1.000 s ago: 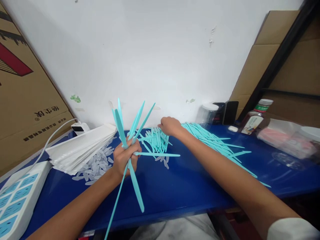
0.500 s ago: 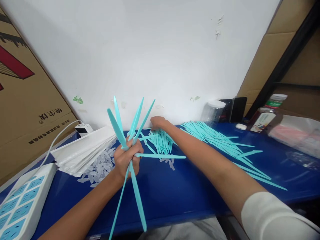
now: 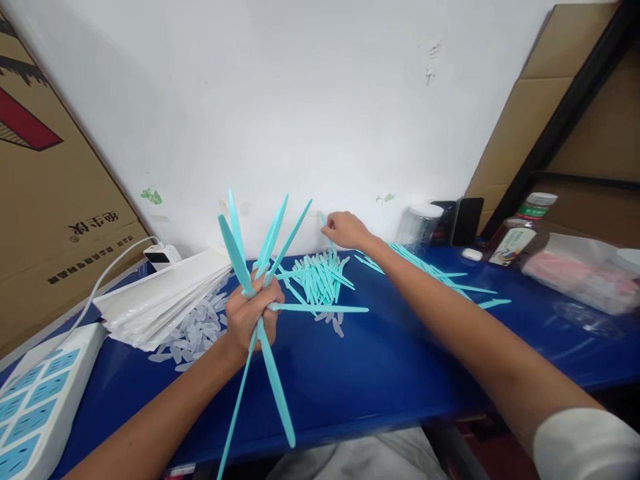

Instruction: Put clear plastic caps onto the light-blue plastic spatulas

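Note:
My left hand (image 3: pixel 249 313) is closed in a fist round a bunch of long turquoise plastic sticks (image 3: pixel 273 247) that fan out above and below it, over the blue table (image 3: pixel 380 373). My right hand (image 3: pixel 344 230) is raised a little above a small heap of short turquoise pieces (image 3: pixel 320 277) near the wall, its fingers pinched on one thin turquoise piece. To the right, partly behind my right forearm, lies a long pile of turquoise sticks (image 3: pixel 440 277).
A stack of white sleeves (image 3: pixel 160 300) lies on several clear plastic caps (image 3: pixel 193 333) at the left. A white power strip (image 3: pixel 35 393) sits at the near left corner. A clear jar (image 3: pixel 417 230), a phone, bottles and plastic bags (image 3: pixel 580 270) stand at the right; cardboard boxes flank the table.
My right hand has lifted off the small heap and come up toward the wall with a piece pinched in it. The left hand has stayed put with its bunch.

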The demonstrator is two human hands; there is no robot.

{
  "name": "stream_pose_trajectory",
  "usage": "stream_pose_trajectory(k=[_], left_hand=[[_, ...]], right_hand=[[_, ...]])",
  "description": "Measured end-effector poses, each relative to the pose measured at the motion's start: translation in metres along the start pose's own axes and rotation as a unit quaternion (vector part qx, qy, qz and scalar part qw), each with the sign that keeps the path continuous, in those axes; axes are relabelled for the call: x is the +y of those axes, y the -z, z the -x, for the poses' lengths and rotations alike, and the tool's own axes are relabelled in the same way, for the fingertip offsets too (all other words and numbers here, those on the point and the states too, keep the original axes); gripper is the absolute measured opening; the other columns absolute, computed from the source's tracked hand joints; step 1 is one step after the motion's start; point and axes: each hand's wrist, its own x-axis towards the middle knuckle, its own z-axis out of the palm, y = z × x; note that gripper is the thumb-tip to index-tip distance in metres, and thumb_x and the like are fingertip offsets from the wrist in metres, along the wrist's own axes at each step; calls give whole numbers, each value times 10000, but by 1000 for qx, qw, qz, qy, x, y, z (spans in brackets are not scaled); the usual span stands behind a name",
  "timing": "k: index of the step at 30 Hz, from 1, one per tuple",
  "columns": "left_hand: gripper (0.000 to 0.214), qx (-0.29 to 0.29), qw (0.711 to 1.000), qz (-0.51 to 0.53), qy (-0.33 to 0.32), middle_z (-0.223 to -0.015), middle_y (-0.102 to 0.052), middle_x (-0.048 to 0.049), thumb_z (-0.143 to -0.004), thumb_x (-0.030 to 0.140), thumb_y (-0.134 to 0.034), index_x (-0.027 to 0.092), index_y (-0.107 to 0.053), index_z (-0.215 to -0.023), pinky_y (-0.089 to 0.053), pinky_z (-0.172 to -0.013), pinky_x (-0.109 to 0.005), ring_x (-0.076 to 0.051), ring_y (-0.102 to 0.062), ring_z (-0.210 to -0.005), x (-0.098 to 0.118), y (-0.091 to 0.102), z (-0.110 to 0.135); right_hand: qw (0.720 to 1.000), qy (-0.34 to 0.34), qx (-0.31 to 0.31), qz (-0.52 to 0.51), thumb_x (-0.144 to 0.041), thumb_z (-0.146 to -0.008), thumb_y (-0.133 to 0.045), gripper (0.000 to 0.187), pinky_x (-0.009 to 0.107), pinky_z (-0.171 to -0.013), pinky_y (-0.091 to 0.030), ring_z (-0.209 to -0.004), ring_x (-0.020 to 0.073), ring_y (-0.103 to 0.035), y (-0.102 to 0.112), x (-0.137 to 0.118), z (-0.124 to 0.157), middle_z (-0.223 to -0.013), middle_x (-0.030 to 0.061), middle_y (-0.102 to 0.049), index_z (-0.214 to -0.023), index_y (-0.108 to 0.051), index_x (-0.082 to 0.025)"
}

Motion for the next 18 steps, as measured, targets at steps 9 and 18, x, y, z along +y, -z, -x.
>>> stream_pose_trajectory(k=[9,18], left_hand=[[408,-3,1000,10,-18,-695,-508,-44,-1077,381,-381,189,-545,-756,-455,-648,-350,-193,-538,-677,0,-5,-1],[404,-13,1000,16,-7,-680,-501,-47,-1079,393,-374,195,-530,-764,-434,-646,-365,-200,-512,-654,-1,-5,0]], right_hand=[[972,-79,-222,-14,-647,-1039,-386,707,291,-680,-526,-603,205,-707,-10,38,68,-698,150,-750,-756,-755,-114],[985,-75,-156,26,-678,-969,-446,661,432,-803,-576,-965,380,-738,-35,-37,74,-987,245,-765,-955,-780,-107]])
